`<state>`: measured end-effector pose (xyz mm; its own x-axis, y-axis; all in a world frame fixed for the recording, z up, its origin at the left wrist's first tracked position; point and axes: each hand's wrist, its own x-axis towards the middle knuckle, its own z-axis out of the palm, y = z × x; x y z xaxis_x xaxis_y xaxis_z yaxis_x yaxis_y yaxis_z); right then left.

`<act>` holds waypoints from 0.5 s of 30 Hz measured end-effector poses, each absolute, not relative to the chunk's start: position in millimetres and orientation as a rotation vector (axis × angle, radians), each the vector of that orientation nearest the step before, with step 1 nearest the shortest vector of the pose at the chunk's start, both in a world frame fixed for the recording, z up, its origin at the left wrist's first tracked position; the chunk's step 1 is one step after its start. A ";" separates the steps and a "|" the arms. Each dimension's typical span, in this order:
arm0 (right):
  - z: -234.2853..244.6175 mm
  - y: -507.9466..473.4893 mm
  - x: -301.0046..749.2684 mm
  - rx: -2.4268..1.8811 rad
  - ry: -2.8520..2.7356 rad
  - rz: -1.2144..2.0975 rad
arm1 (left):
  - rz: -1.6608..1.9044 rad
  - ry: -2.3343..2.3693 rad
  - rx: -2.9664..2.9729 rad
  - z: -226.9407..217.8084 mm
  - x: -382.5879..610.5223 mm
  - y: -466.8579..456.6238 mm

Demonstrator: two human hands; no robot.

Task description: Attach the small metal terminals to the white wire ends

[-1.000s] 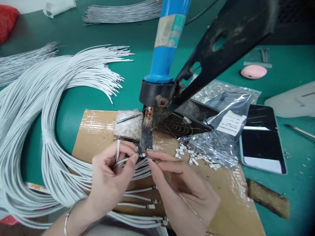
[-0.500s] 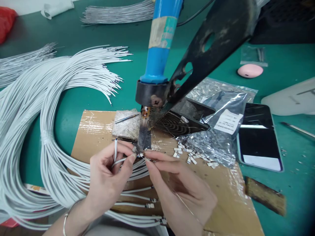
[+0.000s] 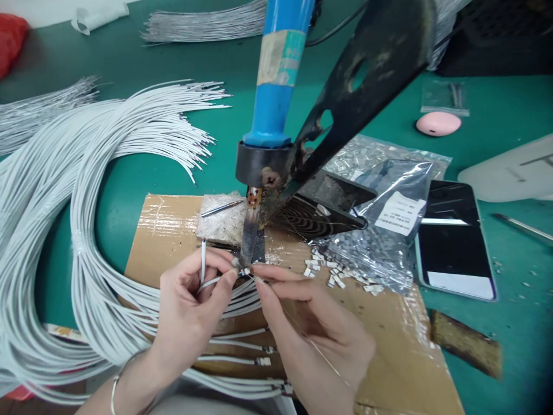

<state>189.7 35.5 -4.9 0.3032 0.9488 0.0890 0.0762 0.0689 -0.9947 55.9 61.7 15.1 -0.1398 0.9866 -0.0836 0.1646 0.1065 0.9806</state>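
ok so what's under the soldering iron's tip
Just below the tip, a small shiny piece shows between the left hand and right hand, with white cables lower down. The hands hide part of that piece, and whether the tip touches it can't be told.

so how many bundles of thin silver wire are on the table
2. One bundle lies at the top, left of the blue soldering iron; the other bundle is at the left edge, beside the white cables. Others may be hidden.

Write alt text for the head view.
A left hand holds a white cable and a right hand a thin wire at a blue soldering iron's tip. More white cables curve at left; a phone lies at right.
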 end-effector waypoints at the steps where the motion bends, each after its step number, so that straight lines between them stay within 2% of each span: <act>1: -5.3 35.2 189.9 -1.322 -1.058 0.889 | 1.147 1.479 1.193 16.0 56.5 62.3; 15: -2.7 35.7 199.8 -1.376 -0.943 0.867 | 0.970 1.341 0.874 8.4 45.0 59.5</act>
<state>199.8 35.7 -2.7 0.3948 0.9180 0.0374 0.0397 0.0237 -0.9989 45.0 59.5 8.4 -0.0142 0.9286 -0.3707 -0.0615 0.3692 0.9273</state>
